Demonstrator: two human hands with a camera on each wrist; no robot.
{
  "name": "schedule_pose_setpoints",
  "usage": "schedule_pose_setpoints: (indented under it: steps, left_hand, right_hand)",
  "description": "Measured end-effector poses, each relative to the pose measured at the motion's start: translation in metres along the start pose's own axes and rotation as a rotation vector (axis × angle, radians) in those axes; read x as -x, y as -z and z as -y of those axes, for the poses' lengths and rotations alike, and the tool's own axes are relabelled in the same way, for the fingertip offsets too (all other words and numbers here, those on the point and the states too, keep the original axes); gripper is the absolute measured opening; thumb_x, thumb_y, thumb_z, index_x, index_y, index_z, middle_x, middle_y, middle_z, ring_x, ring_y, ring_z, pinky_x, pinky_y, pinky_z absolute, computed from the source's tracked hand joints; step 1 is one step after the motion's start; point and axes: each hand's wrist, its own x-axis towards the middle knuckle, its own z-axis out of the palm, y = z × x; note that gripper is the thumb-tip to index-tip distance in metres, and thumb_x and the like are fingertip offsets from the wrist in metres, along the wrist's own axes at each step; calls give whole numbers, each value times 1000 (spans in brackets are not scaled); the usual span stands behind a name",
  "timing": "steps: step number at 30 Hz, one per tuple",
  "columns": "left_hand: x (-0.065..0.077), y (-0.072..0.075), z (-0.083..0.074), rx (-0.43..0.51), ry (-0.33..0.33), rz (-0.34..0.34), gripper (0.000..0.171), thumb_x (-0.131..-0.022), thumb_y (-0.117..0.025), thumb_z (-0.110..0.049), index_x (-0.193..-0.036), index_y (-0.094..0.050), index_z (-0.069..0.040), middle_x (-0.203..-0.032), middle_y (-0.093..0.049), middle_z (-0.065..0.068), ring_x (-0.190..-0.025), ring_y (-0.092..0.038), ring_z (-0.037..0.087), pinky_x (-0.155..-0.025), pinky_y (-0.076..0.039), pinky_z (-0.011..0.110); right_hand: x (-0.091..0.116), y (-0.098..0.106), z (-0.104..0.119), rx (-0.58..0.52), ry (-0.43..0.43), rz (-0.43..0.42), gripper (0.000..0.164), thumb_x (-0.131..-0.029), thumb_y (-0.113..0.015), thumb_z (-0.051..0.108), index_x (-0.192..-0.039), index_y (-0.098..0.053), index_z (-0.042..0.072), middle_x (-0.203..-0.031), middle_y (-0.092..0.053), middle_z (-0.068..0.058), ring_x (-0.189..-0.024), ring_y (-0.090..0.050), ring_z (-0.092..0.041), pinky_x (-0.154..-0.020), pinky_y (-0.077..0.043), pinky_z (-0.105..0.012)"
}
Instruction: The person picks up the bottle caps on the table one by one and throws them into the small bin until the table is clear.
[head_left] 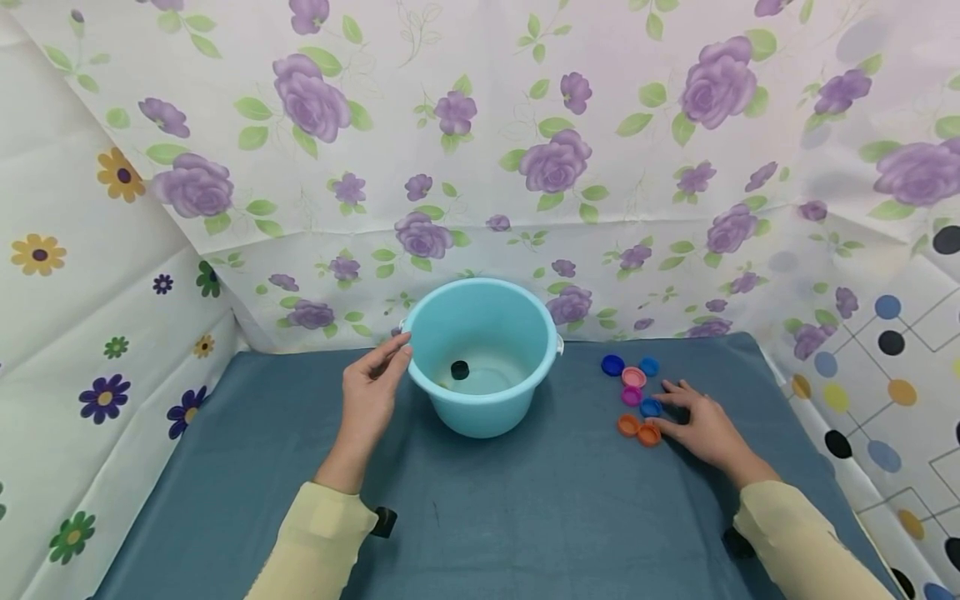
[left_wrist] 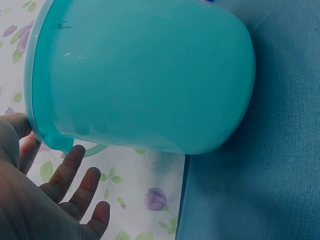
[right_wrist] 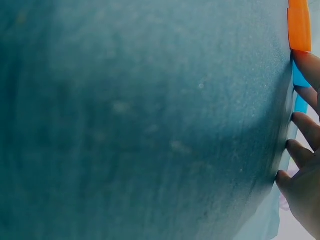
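A light blue bucket stands upright near the back of the table. My left hand pinches its left rim between thumb and index finger; the other fingers stay loose beside the wall, as the left wrist view shows. On the bucket's floor lies a black bottle cap. My right hand reaches over a group of plastic caps, fingers spread. Its thumb is right at an orange cap, and the index finger is close to a blue cap. In the right wrist view the fingertips are down at the cloth.
Beside these lie another orange cap, a magenta cap, a pink cap, a light blue cap and a dark blue cap. A blue-grey cloth covers the table. Flowered sheeting hangs behind the bucket.
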Motion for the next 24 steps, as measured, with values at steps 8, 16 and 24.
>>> schedule_pose_setpoints:
  steps: [8,16,24]
  left_hand:
    - [0,0,1,7,11,3,32,-92,-61,-29,-121,-65,-17,-119,-65,5,-99,-60,7,-95,-46,37]
    - [-1,0,0,16,22,10,32,-92,-61,-29,-122,-65,-17,-119,-64,6,-100,-59,7,-96,-46,38]
    - [-1,1,1,16,15,8,32,-92,-61,-29,-121,-65,-17,-119,-65,6,-100,-59,6,-96,-46,37]
  right_hand:
    - [2,1,-1,-3,-10,11,61,-78,-66,57,-126,-61,18,-149,-36,-11,-143,-16,-37,-106,-12,-67]
    - [1,4,1,9,-10,-3,59,-77,-67,57,-120,-64,17,-146,-42,-11,-141,-21,-38,-103,-24,-66]
    - [3,10,7,4,-81,-28,67,-78,-63,62,-124,-61,13,-135,-53,-13,-130,-41,-39,-97,-36,-61]
